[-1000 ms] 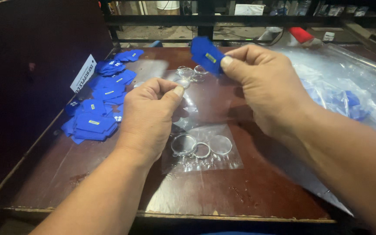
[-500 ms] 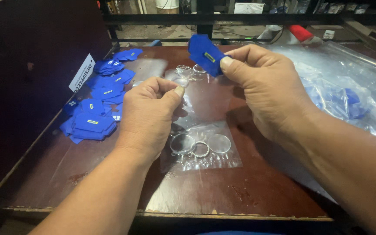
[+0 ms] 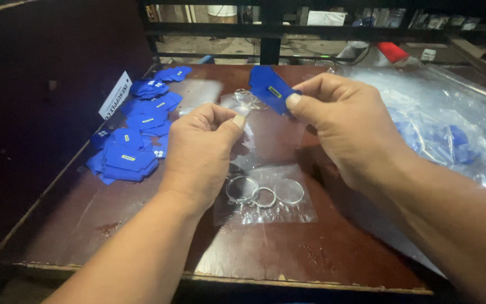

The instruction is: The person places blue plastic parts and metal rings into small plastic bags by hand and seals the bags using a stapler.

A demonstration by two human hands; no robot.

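Observation:
My right hand pinches a small blue fabric tag with a yellow mark, held up over the middle of the wooden table. My left hand is closed close beside it, thumb and forefinger pinched on a small metal ring that is mostly hidden by the fingers. Below my hands lies a clear plastic bag with several metal key rings on it.
A pile of blue tags spreads along the table's left side, next to a white card. A large clear plastic bag with more blue pieces lies at the right. Dark shelving stands behind the table.
Both hands have stayed nearly in place; the blue tag and my right hand have shifted very slightly toward my left hand.

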